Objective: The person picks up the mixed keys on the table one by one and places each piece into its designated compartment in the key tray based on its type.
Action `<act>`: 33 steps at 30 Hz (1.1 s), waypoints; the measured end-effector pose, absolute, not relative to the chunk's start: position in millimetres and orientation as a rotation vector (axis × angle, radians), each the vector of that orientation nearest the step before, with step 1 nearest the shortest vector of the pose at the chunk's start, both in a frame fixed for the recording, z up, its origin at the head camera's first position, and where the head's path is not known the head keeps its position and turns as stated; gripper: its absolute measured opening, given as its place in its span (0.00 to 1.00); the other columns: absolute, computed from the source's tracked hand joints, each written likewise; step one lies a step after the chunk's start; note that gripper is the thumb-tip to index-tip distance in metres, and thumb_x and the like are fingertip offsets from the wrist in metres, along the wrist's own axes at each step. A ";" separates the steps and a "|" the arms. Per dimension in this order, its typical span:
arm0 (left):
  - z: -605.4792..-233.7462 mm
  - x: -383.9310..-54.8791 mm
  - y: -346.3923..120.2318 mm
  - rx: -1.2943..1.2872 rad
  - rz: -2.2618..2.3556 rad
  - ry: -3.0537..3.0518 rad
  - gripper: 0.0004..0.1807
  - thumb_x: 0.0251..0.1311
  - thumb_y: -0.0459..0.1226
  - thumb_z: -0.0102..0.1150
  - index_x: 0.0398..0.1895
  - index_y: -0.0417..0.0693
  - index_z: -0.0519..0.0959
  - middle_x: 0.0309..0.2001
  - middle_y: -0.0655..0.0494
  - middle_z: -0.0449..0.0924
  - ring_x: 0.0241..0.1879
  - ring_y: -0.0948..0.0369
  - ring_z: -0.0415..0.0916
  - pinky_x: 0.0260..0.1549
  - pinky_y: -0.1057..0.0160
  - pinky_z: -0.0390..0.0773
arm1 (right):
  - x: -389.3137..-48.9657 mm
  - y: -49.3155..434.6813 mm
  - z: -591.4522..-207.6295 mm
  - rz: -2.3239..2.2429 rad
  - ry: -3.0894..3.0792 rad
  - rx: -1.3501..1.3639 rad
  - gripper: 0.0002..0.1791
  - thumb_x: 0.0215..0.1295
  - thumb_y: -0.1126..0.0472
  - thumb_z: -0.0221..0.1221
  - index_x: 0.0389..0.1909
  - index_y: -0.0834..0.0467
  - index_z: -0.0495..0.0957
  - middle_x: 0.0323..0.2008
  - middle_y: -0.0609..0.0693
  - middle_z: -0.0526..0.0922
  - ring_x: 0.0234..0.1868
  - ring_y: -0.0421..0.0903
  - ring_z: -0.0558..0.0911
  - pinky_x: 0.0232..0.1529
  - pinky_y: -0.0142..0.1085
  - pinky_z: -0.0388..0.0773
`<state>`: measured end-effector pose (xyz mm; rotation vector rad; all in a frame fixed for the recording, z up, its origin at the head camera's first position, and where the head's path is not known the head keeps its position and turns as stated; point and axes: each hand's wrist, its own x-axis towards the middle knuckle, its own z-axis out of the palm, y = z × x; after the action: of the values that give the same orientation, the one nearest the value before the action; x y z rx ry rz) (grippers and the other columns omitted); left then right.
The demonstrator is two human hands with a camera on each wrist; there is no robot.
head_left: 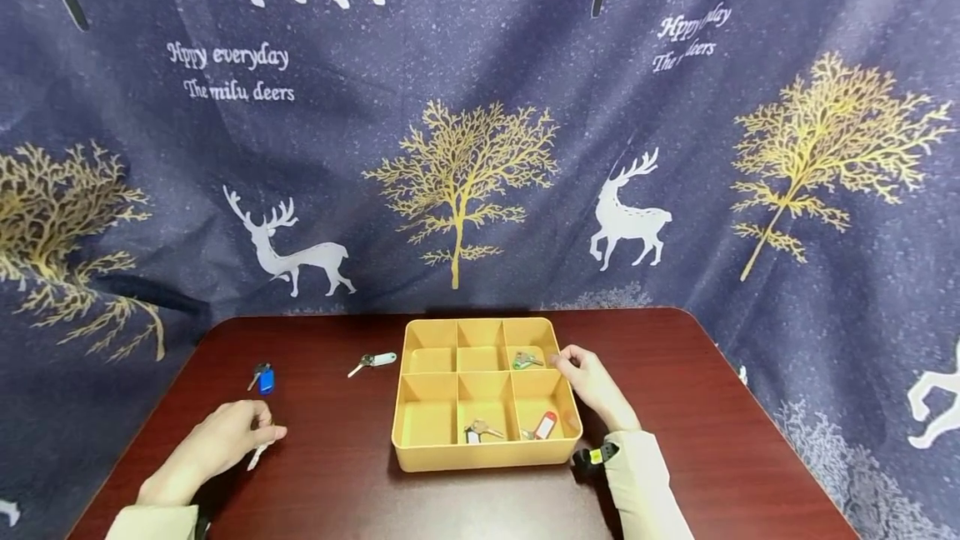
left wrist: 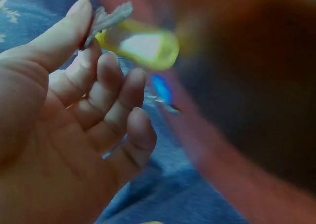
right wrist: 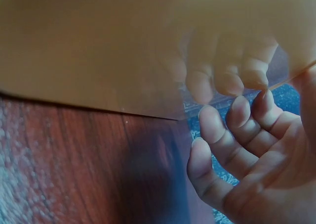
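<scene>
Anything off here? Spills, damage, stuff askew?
No spill or damage visible. Odd bit: the wall cloth. Its left lettering reads "Hppy", missing an "a", and the right lettering looks broken up, as if creased. The blue key tag and white key tag lie outside the yellow box, possibly fine.

My sleeves (head_left: pixel 641 477) were cream; beside the right cuff (head_left: pixel 628 445) sat a black device (head_left: pixel 582 461) with a yellow label (head_left: pixel 597 456); my fingers (right wrist: pixel 211 125) were bare.

A shiny, dark red-brown wooden table (head_left: pixel 705 407) holds a yellow plastic box with six parts (head_left: pixel 487 458). Left of it lies a metal key with a white tag (head_left: pixel 384 359); farther left, a metal key with a blue tag (head_left: pixel 266 382).
</scene>
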<state>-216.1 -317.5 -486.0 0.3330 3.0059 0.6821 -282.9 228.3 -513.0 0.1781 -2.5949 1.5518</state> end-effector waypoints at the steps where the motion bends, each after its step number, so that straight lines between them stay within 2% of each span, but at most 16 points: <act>1: -483.8 -217.6 -314.0 0.350 0.690 3.022 0.17 0.57 0.47 0.67 0.19 0.55 0.70 0.16 0.62 0.66 0.19 0.64 0.63 0.20 0.62 0.63 | -282.8 228.3 -513.0 1.564 -2.597 0.180 0.13 0.69 0.59 0.57 0.30 0.66 0.74 0.26 0.51 0.74 0.28 0.42 0.72 0.31 0.31 0.67; 6: -467.2 -228.8 -290.6 0.479 0.701 3.121 0.18 0.55 0.49 0.68 0.17 0.58 0.69 0.19 0.64 0.66 0.20 0.65 0.63 0.20 0.62 0.64 | -282.7 227.8 -514.6 1.621 -2.591 0.178 0.14 0.69 0.59 0.57 0.32 0.68 0.74 0.27 0.55 0.76 0.28 0.43 0.73 0.31 0.31 0.69; 13: -445.4 -243.2 -247.6 0.670 0.803 3.147 0.18 0.55 0.46 0.70 0.17 0.58 0.69 0.21 0.66 0.66 0.22 0.68 0.64 0.22 0.65 0.66 | -282.9 227.3 -515.8 1.639 -2.578 0.183 0.13 0.69 0.60 0.57 0.31 0.67 0.73 0.32 0.58 0.78 0.31 0.42 0.73 0.35 0.31 0.69; 22: -425.7 -260.7 -200.3 0.706 0.871 3.062 0.17 0.58 0.47 0.67 0.19 0.57 0.71 0.22 0.64 0.68 0.21 0.66 0.66 0.23 0.64 0.68 | -281.6 226.5 -514.7 1.676 -2.585 0.162 0.13 0.69 0.60 0.57 0.33 0.68 0.75 0.32 0.57 0.78 0.33 0.44 0.74 0.38 0.31 0.69; 29: -412.0 -267.3 -176.1 0.838 0.845 3.078 0.17 0.57 0.46 0.68 0.18 0.57 0.70 0.21 0.65 0.68 0.23 0.66 0.66 0.27 0.63 0.69 | -284.0 229.5 -516.2 1.662 -2.565 0.194 0.10 0.70 0.65 0.53 0.32 0.68 0.75 0.41 0.60 0.82 0.37 0.40 0.74 0.39 0.30 0.69; 33: -406.2 -271.9 -164.5 0.904 0.848 3.070 0.17 0.57 0.44 0.68 0.18 0.57 0.70 0.21 0.65 0.68 0.23 0.66 0.67 0.28 0.63 0.69 | -282.6 228.9 -515.3 1.672 -2.566 0.185 0.12 0.70 0.62 0.55 0.32 0.67 0.75 0.35 0.58 0.79 0.35 0.42 0.73 0.39 0.31 0.69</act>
<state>-271.9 -164.5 -406.2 0.9040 3.0704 0.8482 -282.6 228.9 -515.3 0.1846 -2.5663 1.6719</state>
